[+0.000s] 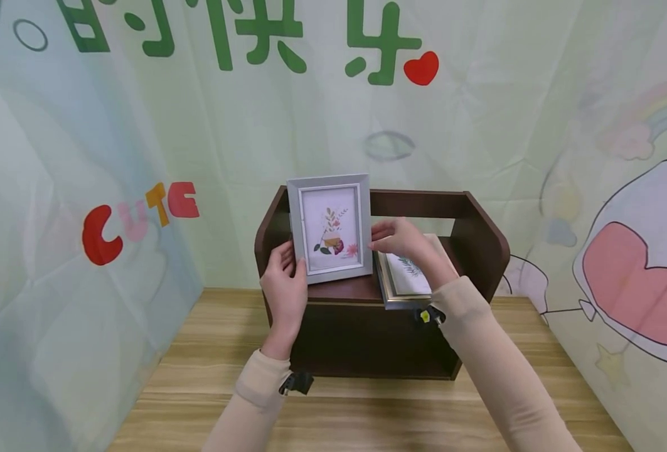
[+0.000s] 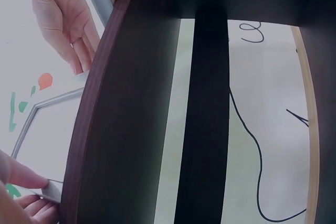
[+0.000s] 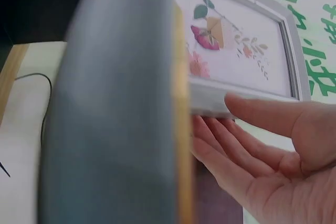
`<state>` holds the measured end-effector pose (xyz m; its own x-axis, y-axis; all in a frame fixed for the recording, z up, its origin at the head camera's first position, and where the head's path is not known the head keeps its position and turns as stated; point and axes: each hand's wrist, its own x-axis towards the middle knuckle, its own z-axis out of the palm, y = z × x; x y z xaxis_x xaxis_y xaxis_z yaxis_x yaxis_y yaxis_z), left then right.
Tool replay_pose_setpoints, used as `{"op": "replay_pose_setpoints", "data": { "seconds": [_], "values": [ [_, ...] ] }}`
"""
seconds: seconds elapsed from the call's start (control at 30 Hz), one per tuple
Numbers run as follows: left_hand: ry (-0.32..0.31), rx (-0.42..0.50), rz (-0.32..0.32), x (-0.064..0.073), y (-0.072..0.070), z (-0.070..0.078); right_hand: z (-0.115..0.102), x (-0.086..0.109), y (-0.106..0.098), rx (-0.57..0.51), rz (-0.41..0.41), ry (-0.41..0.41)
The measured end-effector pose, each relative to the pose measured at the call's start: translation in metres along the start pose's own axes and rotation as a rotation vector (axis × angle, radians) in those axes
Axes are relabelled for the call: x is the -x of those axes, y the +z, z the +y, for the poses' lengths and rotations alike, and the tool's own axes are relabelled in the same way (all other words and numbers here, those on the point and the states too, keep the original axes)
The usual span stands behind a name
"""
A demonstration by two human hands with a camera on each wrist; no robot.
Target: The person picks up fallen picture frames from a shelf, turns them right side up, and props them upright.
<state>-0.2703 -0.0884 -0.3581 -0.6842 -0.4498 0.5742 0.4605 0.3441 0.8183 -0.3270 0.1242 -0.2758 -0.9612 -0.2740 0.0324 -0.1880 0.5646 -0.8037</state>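
Indoors, printed cloth (image 1: 243, 138) behind a streaky tabletop (image 1: 367, 411), left hand (image 1: 285, 290) and right hand (image 1: 408, 243) pinching a frame (image 1: 333, 276).

The shelf (image 2: 126, 108) partly covers the picture frame (image 2: 47, 139) in the left wrist view.

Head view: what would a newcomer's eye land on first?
Probably the pale picture frame with its flower picture, near centre between the left hand and right hand, at the left part of the brown shelf. Next, likely the big green lettering across the top, with a small red heart at its right end, and the large pink heart at far right.
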Motion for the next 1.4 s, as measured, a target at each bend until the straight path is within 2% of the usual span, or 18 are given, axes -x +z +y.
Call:
{"op": "replay_pose_setpoints", "data": {
  "seconds": [0.27, 0.57, 0.7, 1.03, 1.2, 1.4],
  "values": [
    [0.026, -0.029, 0.005, 0.004, 0.001, -0.001, 0.002, 0.008, 0.014, -0.030, 0.166, -0.002],
    [0.127, -0.133, 0.022, 0.011, -0.003, 0.002, -0.002, 0.018, 0.022, 0.061, 0.248, -0.018],
    [0.139, -0.143, 0.012, 0.014, -0.006, 0.006, 0.000, 0.020, 0.026, 0.074, 0.292, -0.036],
    [0.092, -0.124, -0.006, 0.018, -0.008, 0.011, 0.004, 0.026, 0.037, 0.054, 0.399, -0.086],
    [0.047, -0.087, -0.023, 0.018, -0.008, 0.013, 0.004, 0.026, 0.042, 0.060, 0.441, -0.121],
    [-0.004, -0.057, -0.037, 0.016, -0.006, 0.012, 0.005, 0.026, 0.048, 0.042, 0.474, -0.120]
  ]
}}
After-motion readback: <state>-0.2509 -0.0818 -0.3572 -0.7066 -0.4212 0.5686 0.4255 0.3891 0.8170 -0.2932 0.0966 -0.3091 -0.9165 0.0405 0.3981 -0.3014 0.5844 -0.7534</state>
